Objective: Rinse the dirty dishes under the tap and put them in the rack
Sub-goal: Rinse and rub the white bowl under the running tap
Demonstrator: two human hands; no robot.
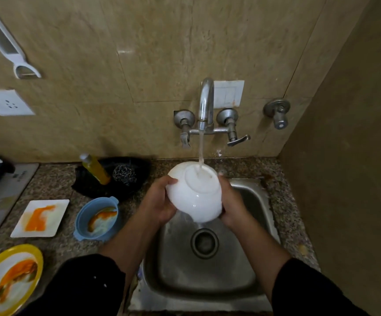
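Note:
A white bowl (196, 197) is held upside down over the steel sink (249, 277), its base turned up under the stream from the tap (206, 103). My left hand (157, 201) grips its left side and my right hand (233, 201) grips its right side. Water runs off the bowl toward the drain (204, 242). On the counter to the left lie three soiled dishes: a white square plate (40, 218) with orange smears, a blue bowl (97, 218) with orange residue, and a yellow-rimmed plate (8, 279) with food remains. No rack is in view.
A yellow soap bottle (94, 168) and a steel scrubber (124, 174) rest in a black tray (139, 167) behind the blue bowl. A wall socket (5, 102) and a white hanger (4, 44) are on the left wall. A side wall stands close on the right.

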